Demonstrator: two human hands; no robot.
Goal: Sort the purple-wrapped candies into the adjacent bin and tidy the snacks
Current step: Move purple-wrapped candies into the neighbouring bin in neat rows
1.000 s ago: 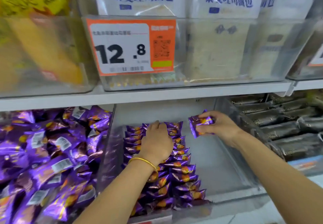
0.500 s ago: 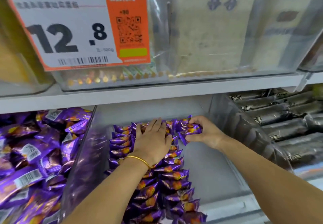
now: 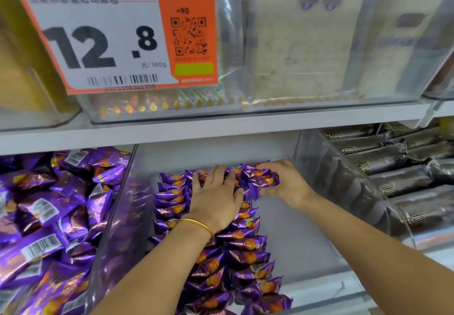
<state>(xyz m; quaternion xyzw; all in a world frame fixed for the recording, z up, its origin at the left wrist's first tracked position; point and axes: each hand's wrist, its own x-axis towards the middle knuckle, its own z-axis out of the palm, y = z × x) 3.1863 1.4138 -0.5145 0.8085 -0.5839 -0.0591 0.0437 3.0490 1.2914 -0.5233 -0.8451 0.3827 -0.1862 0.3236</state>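
A person reaches both bare arms into a clear plastic bin (image 3: 297,238) on the lower shelf of a shop display. The left hand (image 3: 216,199), with a thin gold bracelet (image 3: 196,224) at the wrist, lies palm down with its fingers straight and slightly spread, pressing flat on the far end of two neat rows of purple candies (image 3: 245,253) that run from the front of the bin to the back along its left half. Just to the right, the right hand (image 3: 285,184) has its fingers curled over the top and its thumb under one purple candy (image 3: 261,178), gripping it at the back of the bin, right against the end of the rows and close to the left hand's fingertips. The right half of the bin floor is bare. Around them, from left to right: the neighbouring bin on the left holds a loose heap of candies (image 3: 49,204) in the same purple wrap, many showing white barcode labels, and the clear wall between the two bins blurs the nearest ones. To the right of the middle bin, another clear bin holds dark wrapped bars (image 3: 405,167) stacked lengthwise. A white shelf edge (image 3: 221,125) crosses the view above the hands. On the upper shelf sit a yellow pack (image 3: 19,69) at far left, a large orange and white price tag (image 3: 110,32) reading 12.8, and pale packs of bread (image 3: 307,44) behind a clear front.
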